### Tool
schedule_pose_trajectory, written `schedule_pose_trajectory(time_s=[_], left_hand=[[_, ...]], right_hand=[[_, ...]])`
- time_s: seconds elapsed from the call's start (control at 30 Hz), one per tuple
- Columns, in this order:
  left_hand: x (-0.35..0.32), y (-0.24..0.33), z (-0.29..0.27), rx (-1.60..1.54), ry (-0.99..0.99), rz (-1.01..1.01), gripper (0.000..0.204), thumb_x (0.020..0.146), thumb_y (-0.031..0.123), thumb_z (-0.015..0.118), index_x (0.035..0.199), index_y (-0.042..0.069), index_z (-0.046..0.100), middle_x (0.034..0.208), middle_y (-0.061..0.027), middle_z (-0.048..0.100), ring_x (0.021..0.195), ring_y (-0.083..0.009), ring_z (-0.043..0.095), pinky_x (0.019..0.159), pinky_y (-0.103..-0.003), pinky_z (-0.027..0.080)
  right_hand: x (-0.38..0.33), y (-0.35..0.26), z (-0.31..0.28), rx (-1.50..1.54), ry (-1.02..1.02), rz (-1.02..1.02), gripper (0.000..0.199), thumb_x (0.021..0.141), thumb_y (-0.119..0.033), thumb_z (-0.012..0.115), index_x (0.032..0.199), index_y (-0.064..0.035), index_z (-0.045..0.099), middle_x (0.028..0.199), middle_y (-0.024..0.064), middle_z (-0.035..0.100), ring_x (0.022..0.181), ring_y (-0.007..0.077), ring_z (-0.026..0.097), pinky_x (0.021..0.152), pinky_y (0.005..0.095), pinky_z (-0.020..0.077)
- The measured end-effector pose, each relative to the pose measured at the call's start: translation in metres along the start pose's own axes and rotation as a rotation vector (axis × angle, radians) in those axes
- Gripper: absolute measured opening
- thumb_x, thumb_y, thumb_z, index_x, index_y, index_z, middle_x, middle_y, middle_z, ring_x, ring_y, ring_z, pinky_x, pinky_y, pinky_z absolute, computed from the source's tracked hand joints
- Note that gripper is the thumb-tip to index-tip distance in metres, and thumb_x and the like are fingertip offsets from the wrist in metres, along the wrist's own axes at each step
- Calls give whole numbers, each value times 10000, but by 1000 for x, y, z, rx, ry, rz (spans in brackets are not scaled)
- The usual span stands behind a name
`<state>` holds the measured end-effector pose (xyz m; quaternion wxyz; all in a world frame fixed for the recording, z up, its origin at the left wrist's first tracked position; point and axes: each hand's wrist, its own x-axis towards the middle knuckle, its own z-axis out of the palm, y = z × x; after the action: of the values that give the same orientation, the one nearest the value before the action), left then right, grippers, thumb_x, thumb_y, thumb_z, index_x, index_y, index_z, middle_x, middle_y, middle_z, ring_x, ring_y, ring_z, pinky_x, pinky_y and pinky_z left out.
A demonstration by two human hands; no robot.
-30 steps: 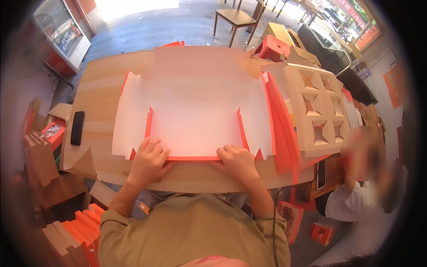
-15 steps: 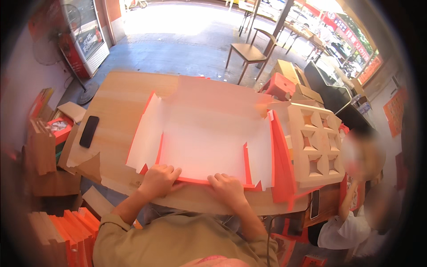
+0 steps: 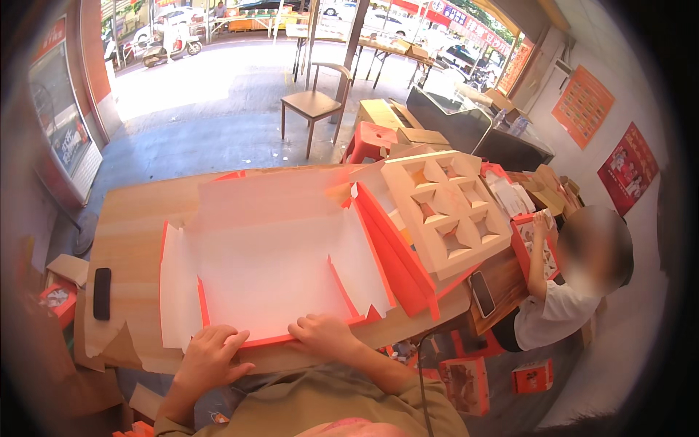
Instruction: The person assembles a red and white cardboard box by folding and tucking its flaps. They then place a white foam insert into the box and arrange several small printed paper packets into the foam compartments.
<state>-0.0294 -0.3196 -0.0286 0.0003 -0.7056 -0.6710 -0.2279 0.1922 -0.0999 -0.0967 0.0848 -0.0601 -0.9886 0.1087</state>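
Observation:
A partly folded cardboard box (image 3: 255, 269), white inside with red edges, lies before me on the table. Its side walls stand up and its large far flap (image 3: 269, 193) leans back. My left hand (image 3: 212, 357) touches the near-left part of the red front edge, with its thumb spread away from the fingers. Farther right along that edge, the fingers of my right hand (image 3: 320, 336) curl over the front wall; the thumb is hidden. Beside the box rest a red folded cardboard piece (image 3: 389, 255) and a beige insert (image 3: 444, 207) with several square pockets.
A black phone (image 3: 102, 294) lies at the table's left and another phone (image 3: 482, 294) at the right. A person in a white shirt (image 3: 557, 317) handles a red box (image 3: 526, 247) there. Beyond the table (image 3: 131, 255) are a red stool (image 3: 368, 142) and a chair (image 3: 312, 105).
My view has swung right and up, so the table appears farther left. My left thumb has spread from its fingers, while my right hand stays on the box's front edge.

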Motion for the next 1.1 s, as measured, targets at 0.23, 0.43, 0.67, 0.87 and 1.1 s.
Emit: schedule_pose_trajectory(time_s=[0.23,0.43,0.67,0.87,1.1], left_hand=[[45,-67,-69,191,273,-55,430,863,289,844,1215,83,709,1128,-110,711,985,-359,709,840,-475,572],[186,-169,-76,-17,149,-324,261,1059,218,617,1187,36,755,1062,-155,771,962,-322,746,841,-423,577],[296,-222,5,107,261,-325,363,1117,300,506,1131,68,785,1107,-129,786,1078,-336,728,947,-461,560],[303,-211,18,-15,-177,-494,374,1089,376,561,1015,106,810,993,-130,792,1030,-320,729,911,-464,547],[241,-190,29,371,-131,-304,412,1006,472,708,1055,68,771,1210,-139,738,1136,-298,682,939,-486,544]], right_hand=[[1,-2,-2,12,-18,4,339,987,-404,740,973,-82,636,870,89,703,864,292,738,692,433,588],[-3,-9,-6,21,-68,65,346,1004,-419,720,982,-85,635,891,98,718,881,304,735,713,445,586],[1,-9,-11,38,-30,42,353,1005,-431,716,985,-87,638,898,97,726,882,303,737,724,440,587],[-1,-5,-5,25,2,43,366,998,-451,721,996,-94,643,897,85,729,883,291,740,732,428,588],[-4,-3,2,60,20,31,337,993,-426,729,1005,-102,640,893,78,717,867,282,733,720,419,585]])
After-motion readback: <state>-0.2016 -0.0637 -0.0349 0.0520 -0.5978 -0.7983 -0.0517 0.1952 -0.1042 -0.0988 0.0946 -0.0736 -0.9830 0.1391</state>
